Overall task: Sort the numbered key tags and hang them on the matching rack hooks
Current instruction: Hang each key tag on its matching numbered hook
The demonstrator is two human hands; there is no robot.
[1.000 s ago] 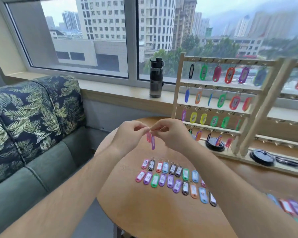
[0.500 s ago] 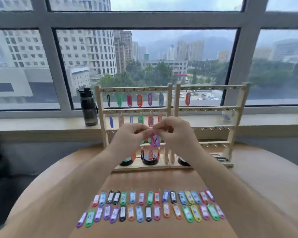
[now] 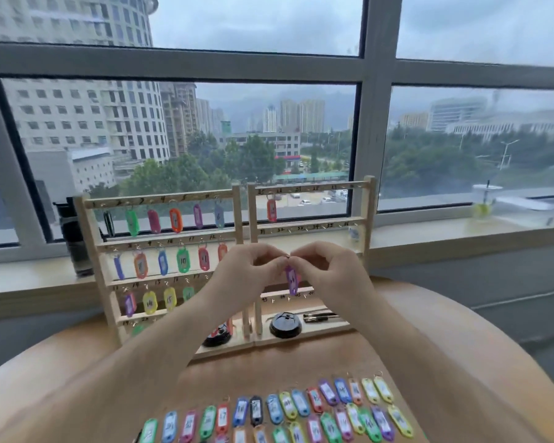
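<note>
Left rack (image 3: pixel 160 199): its upper hooks carry hung tags. Left hand (image 3: pixel 247 273) and right hand (image 3: pixel 327 273): raised in front of the racks, fingertips of both curled in and pinching the small metal ring (image 3: pixel 288 256) from opposite sides. Purple tag (image 3: pixel 291 279): hangs freely below the ring, between the hands, its number too blurred to read. Right rack (image 3: pixel 369 219): nearly bare, with one orange tag (image 3: pixel 271 210) on its top rail. Loose tags (image 3: pixel 301 407): two rows on the table (image 3: pixel 461 346), unsorted. The step appears to be readying the ring for hanging; it is best done by reading the number first, then presenting the ring square to the matching hook with one hand steadying the tag.
</note>
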